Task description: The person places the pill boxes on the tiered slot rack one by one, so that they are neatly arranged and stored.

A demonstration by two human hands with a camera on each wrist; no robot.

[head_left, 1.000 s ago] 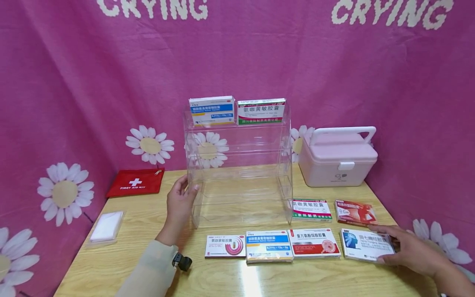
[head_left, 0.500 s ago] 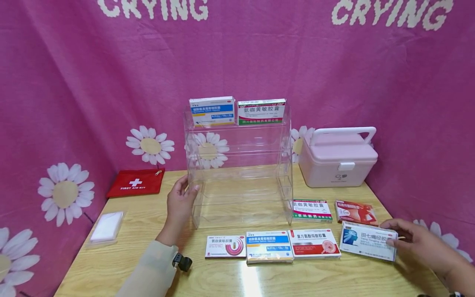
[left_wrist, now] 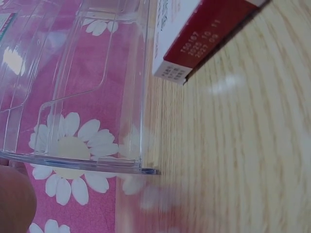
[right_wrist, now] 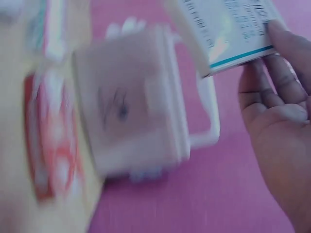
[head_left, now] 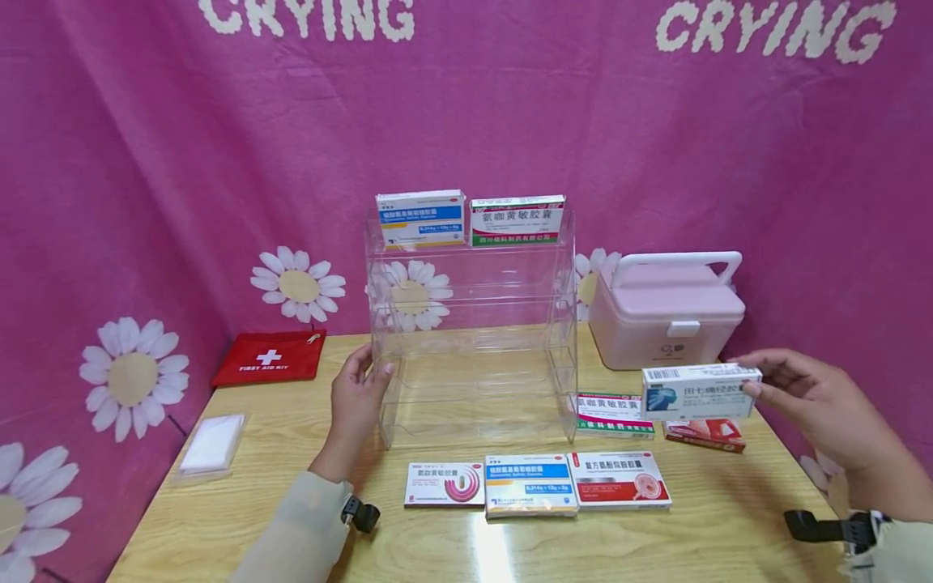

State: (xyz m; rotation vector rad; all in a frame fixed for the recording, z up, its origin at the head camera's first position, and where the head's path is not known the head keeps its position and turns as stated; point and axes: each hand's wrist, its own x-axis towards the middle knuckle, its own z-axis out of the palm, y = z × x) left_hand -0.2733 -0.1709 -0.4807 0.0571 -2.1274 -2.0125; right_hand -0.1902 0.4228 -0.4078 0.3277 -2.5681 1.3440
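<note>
My right hand [head_left: 816,401] pinches a white and teal medicine box [head_left: 685,394] by its right end, raised above the table at the right. In the right wrist view the thumb lies on the face of that box [right_wrist: 228,29] and the fingers are behind it. My left hand [head_left: 357,397] grips the left side edge of a clear tiered display rack [head_left: 466,380]. Only part of that hand's thumb [left_wrist: 14,199] shows in the left wrist view. A blue-and-white medicine box [head_left: 420,220] and a green-and-white one [head_left: 517,222] stand in the rack's top tier.
Along the front lie a pink-ring box [head_left: 443,484], a blue-striped box [head_left: 530,484] and a red-and-white box [head_left: 619,479]. Right of the rack are a green-striped box [head_left: 614,414] and a red box [head_left: 705,435]. Behind stands a pink case [head_left: 666,324]; a red first aid pouch [head_left: 270,358] lies left.
My right hand has lifted the white and teal medicine box off the table, moving it up and somewhat left. The left hand stays on the rack.
</note>
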